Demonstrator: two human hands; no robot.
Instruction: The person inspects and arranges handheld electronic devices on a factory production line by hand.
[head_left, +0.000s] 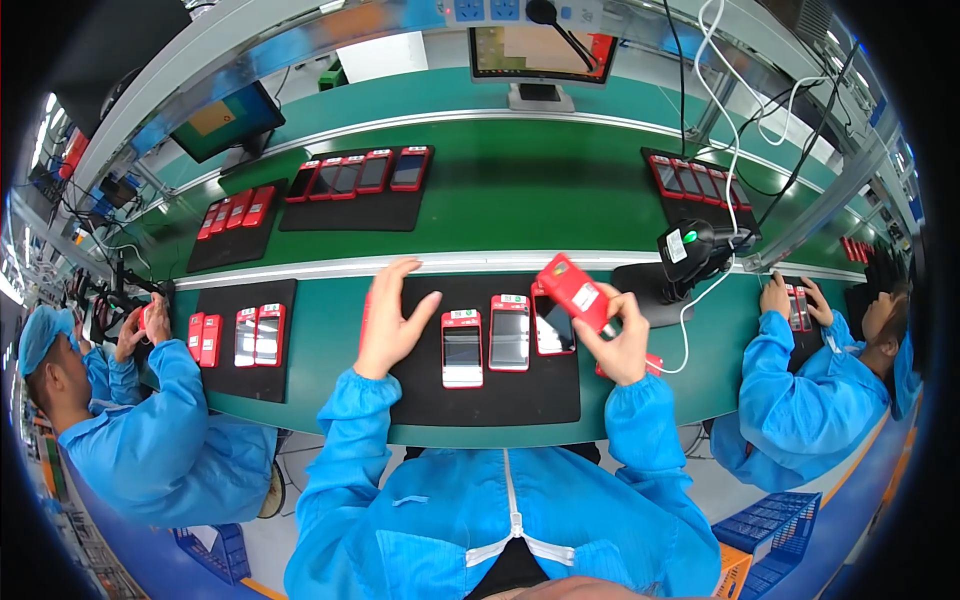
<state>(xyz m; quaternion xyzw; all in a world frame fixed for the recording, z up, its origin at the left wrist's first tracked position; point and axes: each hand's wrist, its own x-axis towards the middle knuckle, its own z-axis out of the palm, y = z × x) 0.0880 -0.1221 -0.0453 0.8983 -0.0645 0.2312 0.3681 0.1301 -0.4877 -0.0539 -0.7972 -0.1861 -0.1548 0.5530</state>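
My right hand [622, 338] grips a red handheld terminal [568, 288], its red back turned up, tilted above the black mat [425, 405]. My left hand [392, 322] is raised over the mat's left side, thumb and fingers spread. A thin red strip [366, 312] shows along its outer edge; what it belongs to is hidden. Between my hands lie a red-framed terminal [462, 350], a second terminal [510, 335] and a third terminal [553, 325], screens up. The third is partly covered by the held one. Another red item [653, 362] peeks out beside my right wrist.
A black barcode scanner [690, 250] with a white cable stands right of the mat. More terminals [360, 172] lie in rows on the raised green shelf. A monitor [540, 55] stands behind. A co-worker [170, 430] sits left, another co-worker [810, 390] right, both handling red devices.
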